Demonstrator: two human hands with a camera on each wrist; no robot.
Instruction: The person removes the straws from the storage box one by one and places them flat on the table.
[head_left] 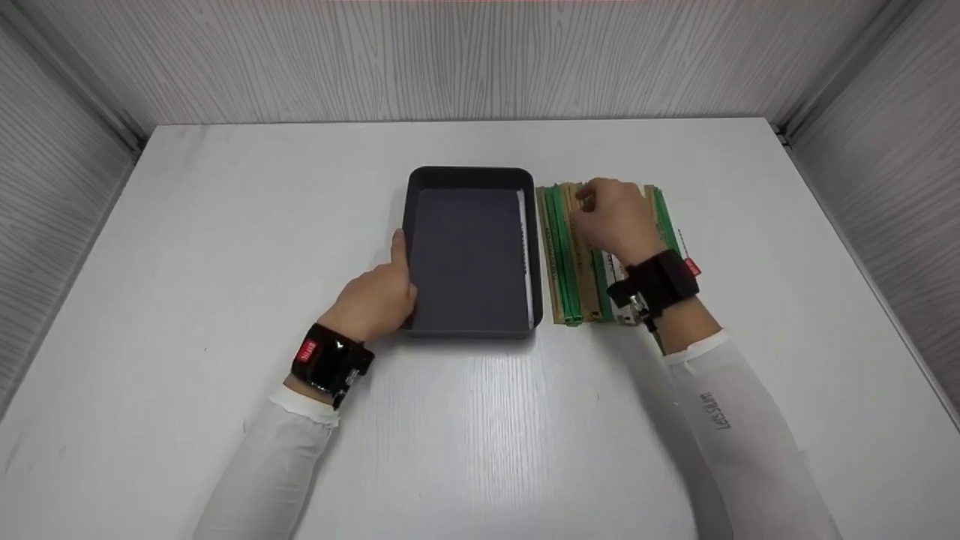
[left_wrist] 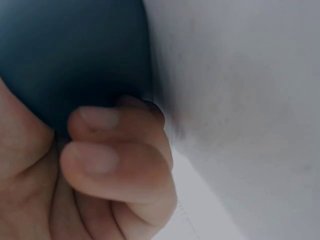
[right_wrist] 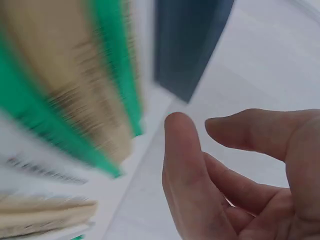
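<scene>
A dark grey rectangular tray (head_left: 469,262) lies on the white table. One long, narrow white printed packet (head_left: 525,259) lies inside along its right wall. My left hand (head_left: 375,300) holds the tray's left side, index finger stretched along the wall; the left wrist view shows other fingers (left_wrist: 120,170) curled against the tray (left_wrist: 75,50). Right of the tray lies a row of long, narrow printed packets (head_left: 562,255) in green, brown and white. Over this row is my right hand (head_left: 619,217). Its thumb and forefinger stand apart with nothing between them in the right wrist view.
The white table (head_left: 262,202) reaches back to a wood-grain panel (head_left: 465,60). Similar panels stand at the left and right sides. Part of the packet row is hidden beneath my right hand and wrist strap (head_left: 660,281).
</scene>
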